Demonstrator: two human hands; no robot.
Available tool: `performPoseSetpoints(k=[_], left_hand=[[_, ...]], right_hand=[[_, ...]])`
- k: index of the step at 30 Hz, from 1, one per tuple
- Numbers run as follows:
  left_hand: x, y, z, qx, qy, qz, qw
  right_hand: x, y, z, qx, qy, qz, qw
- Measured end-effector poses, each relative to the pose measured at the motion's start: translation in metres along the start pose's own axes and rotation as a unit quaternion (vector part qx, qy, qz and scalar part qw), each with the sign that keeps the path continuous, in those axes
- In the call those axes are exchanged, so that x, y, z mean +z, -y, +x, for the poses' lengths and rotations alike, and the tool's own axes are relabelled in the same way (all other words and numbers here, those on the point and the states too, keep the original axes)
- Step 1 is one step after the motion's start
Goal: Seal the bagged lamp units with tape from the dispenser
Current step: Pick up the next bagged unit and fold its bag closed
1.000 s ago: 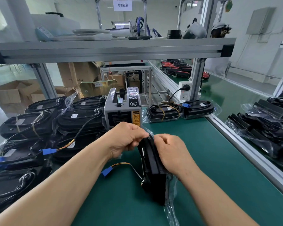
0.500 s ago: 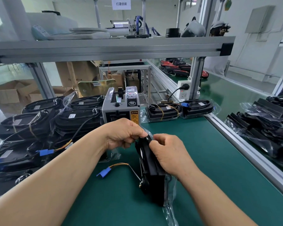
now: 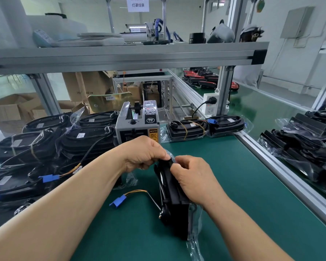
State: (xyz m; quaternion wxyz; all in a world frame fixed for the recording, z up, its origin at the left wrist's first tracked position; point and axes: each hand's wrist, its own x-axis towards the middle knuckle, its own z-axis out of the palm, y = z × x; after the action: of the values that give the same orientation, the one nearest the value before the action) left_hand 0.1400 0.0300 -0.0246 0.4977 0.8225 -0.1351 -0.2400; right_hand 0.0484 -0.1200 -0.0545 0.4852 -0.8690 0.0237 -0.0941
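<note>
As left hand (image 3: 143, 155) pinches bag (image 3: 195, 221), dispenser (image 3: 135, 127) reads CAUTION.

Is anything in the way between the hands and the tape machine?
Nothing visible. The tape dispenser stands right behind the left hand. Both it and the right hand pinch the top of the bagged lamp unit.

I see black lamp unit (image 3: 174, 210) mid-frame, standing on edge on green desk (image 3: 243, 185), clear bag loose around it. Grey tape dispenser (image 3: 137, 127) upright just behind, above centre. More bagged units (image 3: 83, 142) piled left of frame.
</note>
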Motion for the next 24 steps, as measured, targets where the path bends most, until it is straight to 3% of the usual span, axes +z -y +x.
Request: performPoseSetpoints(k=[15,20,24], left_hand=[[0.0013,0.0009,0.0017,0.0,-0.013,0.002,1.0],[-0.0026,-0.0018,0.0,-0.003,0.012,-0.036,0.999],[-0.0034,-0.0023,-0.0011,-0.008,0.021,-0.002,1.0]], right_hand=[[-0.0005,-0.0011,0.0007,-0.007,-0.001,0.005,1.0],[0.0001,-0.0012,0.0005,0.004,0.003,0.016,1.0],[-0.0006,0.0001,0.0003,0.001,0.005,0.009,1.0]])
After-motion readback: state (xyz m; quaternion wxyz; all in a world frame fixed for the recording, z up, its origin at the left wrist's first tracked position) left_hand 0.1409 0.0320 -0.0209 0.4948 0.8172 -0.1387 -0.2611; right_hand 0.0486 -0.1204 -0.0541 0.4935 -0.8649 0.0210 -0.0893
